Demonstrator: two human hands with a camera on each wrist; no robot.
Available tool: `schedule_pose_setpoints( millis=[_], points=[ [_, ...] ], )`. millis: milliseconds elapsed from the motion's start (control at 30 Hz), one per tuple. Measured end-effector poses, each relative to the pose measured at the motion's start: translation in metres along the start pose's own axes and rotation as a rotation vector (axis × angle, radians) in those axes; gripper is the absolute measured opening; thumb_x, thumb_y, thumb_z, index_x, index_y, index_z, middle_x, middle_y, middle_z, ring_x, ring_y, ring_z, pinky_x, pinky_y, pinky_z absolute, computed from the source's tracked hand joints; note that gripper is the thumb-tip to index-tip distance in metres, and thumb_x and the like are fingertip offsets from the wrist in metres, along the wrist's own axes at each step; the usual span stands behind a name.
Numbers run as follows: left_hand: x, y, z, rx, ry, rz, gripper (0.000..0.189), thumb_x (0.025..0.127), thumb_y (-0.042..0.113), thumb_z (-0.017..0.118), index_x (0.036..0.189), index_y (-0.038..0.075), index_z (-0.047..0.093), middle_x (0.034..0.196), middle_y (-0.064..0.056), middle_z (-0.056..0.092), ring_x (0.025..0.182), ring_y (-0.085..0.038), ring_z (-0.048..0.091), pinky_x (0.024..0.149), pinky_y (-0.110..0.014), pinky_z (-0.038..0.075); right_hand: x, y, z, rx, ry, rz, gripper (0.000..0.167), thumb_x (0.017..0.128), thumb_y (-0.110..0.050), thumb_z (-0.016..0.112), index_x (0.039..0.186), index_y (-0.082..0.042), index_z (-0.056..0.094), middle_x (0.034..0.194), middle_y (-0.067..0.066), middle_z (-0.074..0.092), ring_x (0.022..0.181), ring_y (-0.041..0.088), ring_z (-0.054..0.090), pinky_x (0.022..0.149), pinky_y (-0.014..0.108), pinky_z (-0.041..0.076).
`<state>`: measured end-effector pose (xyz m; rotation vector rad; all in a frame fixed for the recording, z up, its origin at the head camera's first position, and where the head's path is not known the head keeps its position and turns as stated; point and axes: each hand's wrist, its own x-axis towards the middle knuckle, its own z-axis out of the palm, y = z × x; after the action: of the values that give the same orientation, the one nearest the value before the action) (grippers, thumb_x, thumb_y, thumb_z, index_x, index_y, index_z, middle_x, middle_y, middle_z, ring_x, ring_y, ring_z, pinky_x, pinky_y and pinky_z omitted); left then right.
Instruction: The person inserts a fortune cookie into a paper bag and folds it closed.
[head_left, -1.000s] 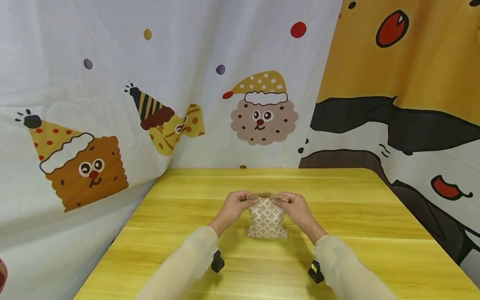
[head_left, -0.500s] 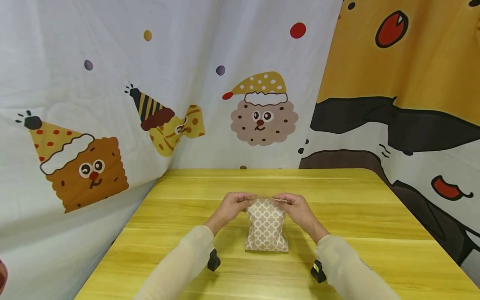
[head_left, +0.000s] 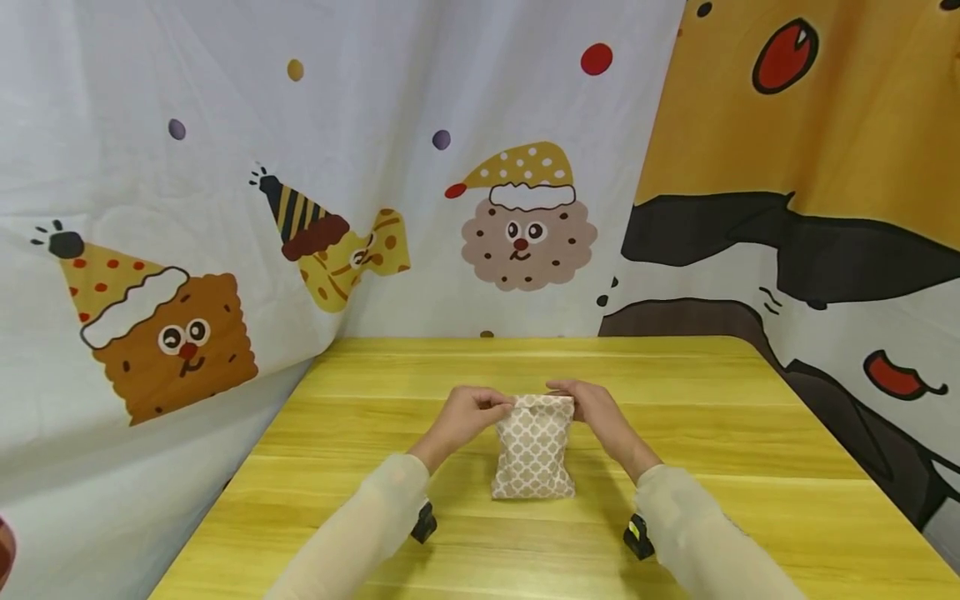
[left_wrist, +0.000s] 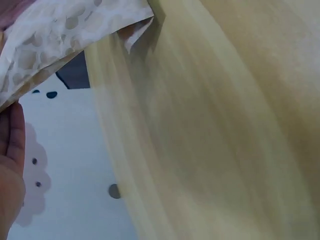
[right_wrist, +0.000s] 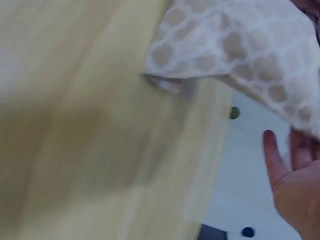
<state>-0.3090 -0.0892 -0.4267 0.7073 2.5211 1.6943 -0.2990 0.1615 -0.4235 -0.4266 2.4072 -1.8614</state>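
Note:
A small beige paper bag (head_left: 534, 454) with a white lattice pattern stands upright on the table, its top edge folded over in a narrow strip. My left hand (head_left: 467, 421) pinches the bag's top left corner between thumb and fingers. At the top right corner, my right hand (head_left: 600, 421) reaches behind the bag with fingers extended; its thumb is not seen on the front. The right wrist view has the fingers (right_wrist: 301, 150) touching the bag's back, one finger held apart. In the left wrist view, the bag (left_wrist: 75, 35) covers part of the left hand (left_wrist: 11, 165).
The yellow wood-grain table (head_left: 360, 517) extends around the bag on all sides. Behind and to the left hangs a white curtain (head_left: 390, 100) printed with cartoon biscuits. A black wrist device (head_left: 639, 537) sits below the right sleeve (head_left: 697, 517).
The bag's mouth, gaping a second ago, is now folded into a strip facing me, and more of the bag's front shows. The right thumb has left the front; the left hand still pinches.

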Motion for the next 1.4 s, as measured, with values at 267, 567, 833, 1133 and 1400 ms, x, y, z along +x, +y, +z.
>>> schedule_pose_setpoints(
  millis=[267, 567, 833, 1133, 1400],
  points=[
    [0.004, 0.018, 0.005, 0.085, 0.003, 0.002, 0.024, 0.098, 0.03, 0.066, 0.117, 0.016, 0.069, 0.102, 0.006, 0.068, 0.089, -0.01, 0.062, 0.075, -0.03, 0.054, 0.005, -0.012, 0.008, -0.206, 0.026, -0.007, 0.02, 0.095, -0.023, 0.069, 0.101, -0.005, 0.077, 0.097, 0.007, 0.074, 0.085, 0.018, 0.068, 0.077, 0.035, 0.056],
    [0.013, 0.028, 0.013, 0.254, -0.031, 0.083, 0.013, 0.097, 0.022, 0.067, 0.099, 0.014, 0.078, 0.096, 0.004, 0.073, 0.087, -0.006, 0.068, 0.076, -0.023, 0.055, 0.004, -0.021, 0.015, -0.359, 0.023, -0.067, 0.02, 0.092, -0.032, 0.072, 0.101, -0.016, 0.079, 0.101, -0.001, 0.073, 0.091, 0.016, 0.066, 0.079, 0.037, 0.056],
    [0.011, 0.032, 0.017, 0.477, 0.078, 0.162, 0.012, 0.094, 0.019, 0.068, 0.092, 0.015, 0.079, 0.087, 0.006, 0.074, 0.073, -0.001, 0.065, 0.069, -0.02, 0.054, 0.004, -0.025, 0.021, -0.519, 0.056, -0.212, 0.017, 0.097, -0.025, 0.066, 0.101, -0.014, 0.079, 0.099, 0.0, 0.074, 0.092, 0.019, 0.069, 0.081, 0.043, 0.056],
    [-0.005, 0.004, -0.01, 0.593, 0.171, 0.108, 0.017, 0.09, 0.012, 0.061, 0.09, 0.015, 0.077, 0.072, 0.009, 0.068, 0.047, -0.004, 0.045, 0.056, -0.025, 0.046, -0.001, -0.01, 0.011, -0.548, 0.077, -0.164, 0.015, 0.097, -0.022, 0.067, 0.099, -0.015, 0.08, 0.1, 0.0, 0.074, 0.092, 0.021, 0.068, 0.082, 0.046, 0.053],
    [0.0, 0.01, 0.004, 0.273, 0.025, 0.011, 0.026, 0.099, 0.034, 0.063, 0.111, 0.014, 0.073, 0.098, 0.007, 0.07, 0.084, -0.009, 0.062, 0.072, -0.03, 0.054, 0.002, -0.009, 0.013, -0.492, 0.055, -0.136, 0.017, 0.096, -0.026, 0.067, 0.103, -0.015, 0.079, 0.104, 0.002, 0.074, 0.095, 0.021, 0.068, 0.083, 0.044, 0.055]
  ],
)
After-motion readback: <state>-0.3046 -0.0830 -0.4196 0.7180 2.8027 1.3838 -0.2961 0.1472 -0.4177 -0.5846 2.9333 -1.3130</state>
